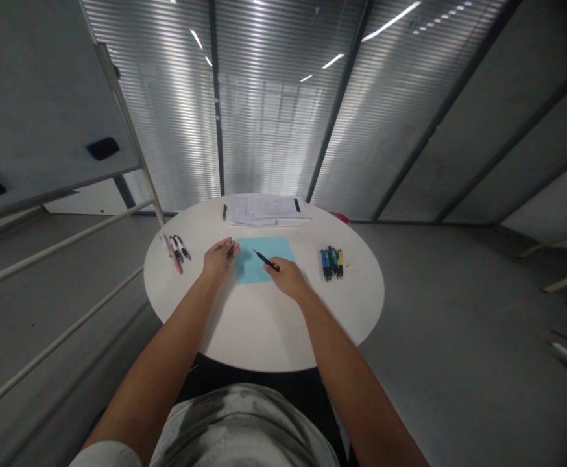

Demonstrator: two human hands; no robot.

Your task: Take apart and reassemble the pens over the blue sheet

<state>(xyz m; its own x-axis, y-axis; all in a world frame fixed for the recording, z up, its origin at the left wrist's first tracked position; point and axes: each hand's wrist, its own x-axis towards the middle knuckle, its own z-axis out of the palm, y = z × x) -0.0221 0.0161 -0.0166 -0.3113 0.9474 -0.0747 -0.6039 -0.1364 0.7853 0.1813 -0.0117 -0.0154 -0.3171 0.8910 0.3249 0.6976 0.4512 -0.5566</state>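
My right hand [287, 279] is closed around a slim black pen [265, 260], its thin tip pointing up and to the left. Below the pen lies a light blue sheet [259, 275] on the white round table. Over the sheet's left edge is my left hand [218, 258], palm partly turned up and fingers curled. A small dark piece [231, 249] shows between those fingers, too small to name. The two hands are apart, with the blue sheet between them.
On the table [264, 331], several pens with blue, green and yellow parts [331, 263] lie at right. More pens [178, 249] lie at left. Papers [264, 211] and a short dark pen [224, 212] are at the back. A whiteboard frame [142, 162] stands left.
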